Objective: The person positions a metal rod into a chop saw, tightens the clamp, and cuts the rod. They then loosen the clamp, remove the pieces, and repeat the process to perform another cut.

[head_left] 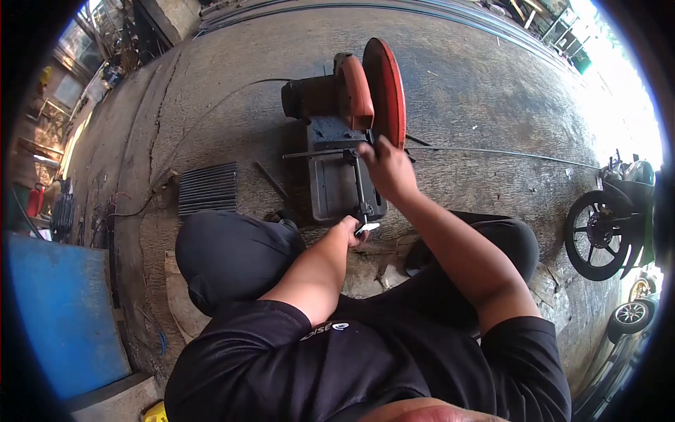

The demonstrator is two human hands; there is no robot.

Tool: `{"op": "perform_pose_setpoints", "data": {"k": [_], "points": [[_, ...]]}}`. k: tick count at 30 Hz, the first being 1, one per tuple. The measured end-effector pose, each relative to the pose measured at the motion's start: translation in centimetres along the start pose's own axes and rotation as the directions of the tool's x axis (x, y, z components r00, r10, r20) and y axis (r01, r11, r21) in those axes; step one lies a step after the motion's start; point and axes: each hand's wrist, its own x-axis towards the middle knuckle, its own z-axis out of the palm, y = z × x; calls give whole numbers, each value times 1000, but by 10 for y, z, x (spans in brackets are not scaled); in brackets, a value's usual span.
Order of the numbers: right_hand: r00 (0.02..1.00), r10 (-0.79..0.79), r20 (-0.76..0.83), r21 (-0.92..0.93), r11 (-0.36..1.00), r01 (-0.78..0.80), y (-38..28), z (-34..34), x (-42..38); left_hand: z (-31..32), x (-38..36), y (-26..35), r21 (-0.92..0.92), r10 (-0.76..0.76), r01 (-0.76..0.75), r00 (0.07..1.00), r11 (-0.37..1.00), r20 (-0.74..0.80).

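Observation:
In front of me on the floor stands a chop saw with an orange-red guard (pixel 358 88), a large red cutting disc (pixel 385 91) and a grey base (pixel 337 188). A long thin metal rod (pixel 478 150) lies crosswise over the base below the disc. My right hand (pixel 391 170) is closed around the rod close to the disc's lower edge; its fingertips are partly hidden. My left hand (pixel 344 232) is closed at the near end of the vise screw (pixel 360 186), on its crank handle. A small white piece (pixel 367 228) shows beside those fingers.
A bundle of cut rods (pixel 208 188) lies left of the saw, with a loose bar (pixel 271 178) nearby. The saw's cable (pixel 218 105) trails left. A motorcycle wheel (pixel 598 235) stands at the right, a blue panel (pixel 60 309) at the left. Long bars (pixel 337 8) lie far back.

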Motion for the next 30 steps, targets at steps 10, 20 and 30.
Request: {"op": "perform_pose_setpoints", "data": {"k": [10,20,30], "points": [[644,123,755,-347,909,233,126,88,-15,36,-33,-7,-326,191,-238,967,915,-170],[548,-105,830,-74,953,295,131,132,-54,-26,38,13,-115,99,-105,993,988,-64],[632,230,740,-470,849,241,166,128,-47,-4,-4,5,-483,157,-267,954,834,-256]]}}
